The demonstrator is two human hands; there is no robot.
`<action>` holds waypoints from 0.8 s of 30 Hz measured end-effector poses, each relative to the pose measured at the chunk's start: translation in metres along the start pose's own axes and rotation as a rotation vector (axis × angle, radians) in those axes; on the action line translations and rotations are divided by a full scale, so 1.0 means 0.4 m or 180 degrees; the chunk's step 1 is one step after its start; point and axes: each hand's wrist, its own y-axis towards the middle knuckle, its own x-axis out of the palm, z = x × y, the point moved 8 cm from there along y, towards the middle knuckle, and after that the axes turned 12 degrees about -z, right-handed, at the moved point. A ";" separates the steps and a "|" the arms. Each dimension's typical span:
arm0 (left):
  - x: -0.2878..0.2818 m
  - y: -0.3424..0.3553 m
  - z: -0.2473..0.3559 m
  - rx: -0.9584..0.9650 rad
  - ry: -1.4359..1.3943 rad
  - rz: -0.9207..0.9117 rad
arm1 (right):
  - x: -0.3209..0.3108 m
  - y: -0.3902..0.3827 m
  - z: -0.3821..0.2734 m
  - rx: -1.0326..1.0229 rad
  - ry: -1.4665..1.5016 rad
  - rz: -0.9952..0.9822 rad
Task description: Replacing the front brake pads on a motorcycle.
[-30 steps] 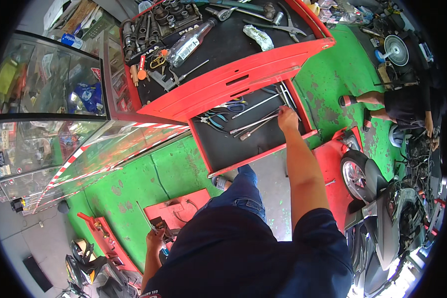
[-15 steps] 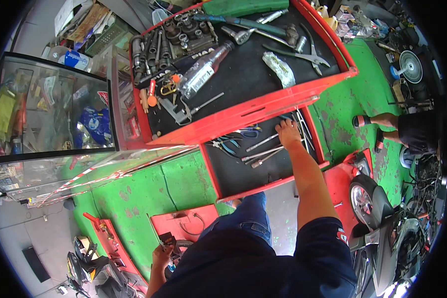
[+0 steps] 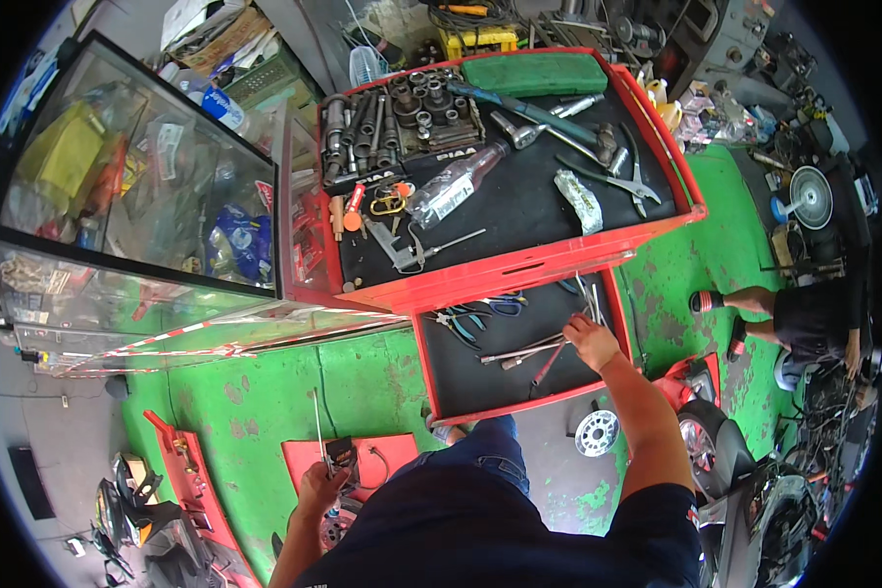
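My right hand [image 3: 592,343] is inside the open red drawer [image 3: 480,413], its fingers closed on a slim rod-shaped tool [image 3: 547,367] with a blurred, reddish shaft. Beside it, metal rods [image 3: 519,351] lie on the black liner. Pliers [image 3: 458,323] and blue-handled scissors or pliers [image 3: 503,306] sit at the drawer's left. Lower left, my left hand [image 3: 320,488] is closed round a long thin metal shaft [image 3: 318,421], which points up; its grip is hidden by the fingers. A small black packet [image 3: 341,453] shows against that hand; whether I hold it cannot be told.
Above the drawer, the red cabinet's top [image 3: 519,260] carries a socket set [image 3: 412,122], a clear bottle [image 3: 458,186], a hammer [image 3: 598,147], pliers [image 3: 637,186] and a caliper [image 3: 392,243]. A glass display case [image 3: 157,196] stands left. Another person [image 3: 823,304] is at right, near motorcycle parts.
My right hand has drawn back toward the drawer's front, and a rod now angles from its fingers. My left hand's metal shaft stands more upright. The whole view has shifted.
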 end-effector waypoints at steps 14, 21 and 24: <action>-0.028 -0.039 0.114 0.0917 0.0580 0.0060 | 0.103 -0.082 -0.009 0.1008 0.2065 0.0382; -0.026 -0.088 0.210 0.2043 0.0829 0.0248 | -0.022 0.005 -0.261 -0.0366 0.1289 0.0051; -0.039 -0.107 0.257 0.2293 0.0655 0.0301 | -0.090 0.035 -0.321 -0.0342 0.1303 0.0158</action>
